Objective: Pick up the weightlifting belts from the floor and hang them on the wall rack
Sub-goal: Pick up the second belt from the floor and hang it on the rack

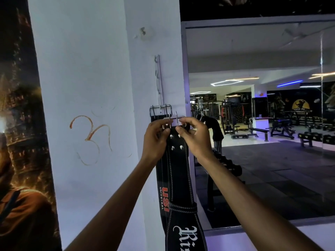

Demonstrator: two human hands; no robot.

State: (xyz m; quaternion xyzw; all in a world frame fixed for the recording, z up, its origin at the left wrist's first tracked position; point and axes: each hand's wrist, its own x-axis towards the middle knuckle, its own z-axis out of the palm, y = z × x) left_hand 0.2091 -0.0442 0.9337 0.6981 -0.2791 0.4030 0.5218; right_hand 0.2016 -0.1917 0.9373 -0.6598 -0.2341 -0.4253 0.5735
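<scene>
A white hook rack (158, 78) runs vertically on the white pillar. A black belt with red USI lettering (162, 178) hangs flat against the pillar, its steel buckle (160, 110) over the rack's bottom hook. In front of it is a second black leather belt (178, 160) with white stitching and white gothic lettering lower down. My left hand (156, 136) and my right hand (192, 136) both pinch this belt's top end at its metal buckle (175, 121), just below and to the right of the first buckle. The upper hooks on the rack are bare.
A large wall mirror (262, 115) to the right of the pillar reflects the gym: benches, machines, dumbbell racks and a bent-over person. A dark poster (21, 142) covers the wall on the left. An orange symbol (90, 138) is drawn on the pillar.
</scene>
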